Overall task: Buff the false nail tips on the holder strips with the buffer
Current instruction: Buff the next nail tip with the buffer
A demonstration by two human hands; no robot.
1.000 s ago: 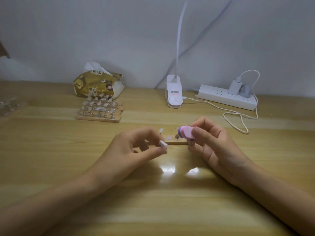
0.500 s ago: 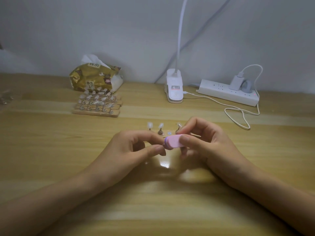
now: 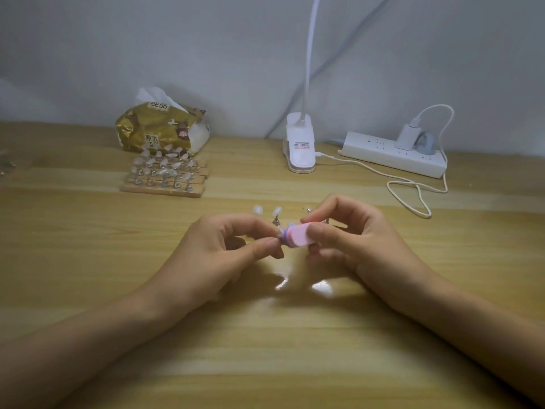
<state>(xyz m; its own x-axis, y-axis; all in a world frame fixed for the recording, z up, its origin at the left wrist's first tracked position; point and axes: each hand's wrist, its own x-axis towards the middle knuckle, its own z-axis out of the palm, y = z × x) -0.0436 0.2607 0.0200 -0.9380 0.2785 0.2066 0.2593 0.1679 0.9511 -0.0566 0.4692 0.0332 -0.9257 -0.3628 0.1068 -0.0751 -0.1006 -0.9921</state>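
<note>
One buffer [image 3: 296, 237], pinched in your right hand [image 3: 359, 240], now meets the tip [image 3: 278, 231] pinched in your left hand [image 3: 224, 249], apart a second ago: buffing stroke likely begun.

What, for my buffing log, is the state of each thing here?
Left hand: pinches a nail tip.
Right hand: grips the buffer.
Buffer: held, end against that tip.
Stacked holder strips: on the table, loaded with tips.
Tissue pack: open, tissue sticking out.
Charger: plugged into the power strip.
</note>
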